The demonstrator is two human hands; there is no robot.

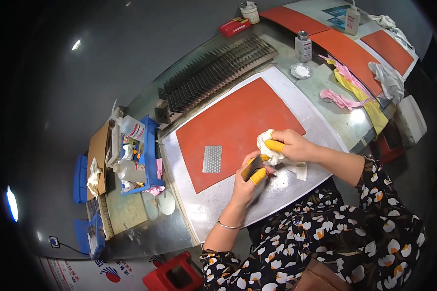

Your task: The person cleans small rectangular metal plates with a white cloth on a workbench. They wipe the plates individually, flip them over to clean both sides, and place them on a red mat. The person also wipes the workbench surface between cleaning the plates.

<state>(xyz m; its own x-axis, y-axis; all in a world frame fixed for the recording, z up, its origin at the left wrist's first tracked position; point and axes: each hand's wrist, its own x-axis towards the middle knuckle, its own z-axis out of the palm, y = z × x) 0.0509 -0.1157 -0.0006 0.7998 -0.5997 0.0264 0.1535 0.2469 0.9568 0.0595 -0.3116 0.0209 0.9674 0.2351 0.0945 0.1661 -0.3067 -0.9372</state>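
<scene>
- In the blue plastic tray (pixel 152 145) at left: two translucent squeeze bottles (pixel 132 128), plus small jumbled items.
- In the shallow round dish (pixel 293 73): a heap of white powdery material (pixel 302 72), near a metal-capped white bottle (pixel 303 49), contents hidden.
- In the left hand (pixel 245 183), grasped between thumb and fingers: a small, flat, dark plate (pixel 252 167), over the near edge of the smooth orange-red mat (pixel 243 119).
- Bunched in the right hand's (pixel 292 145) grip: soft white cloth (pixel 264 139), just beside the plate.
- On several fingers: yellow finger cots (pixel 258 175).
- Flat on the mat: a grey, dot-textured rectangular sheet (pixel 212 159).
</scene>
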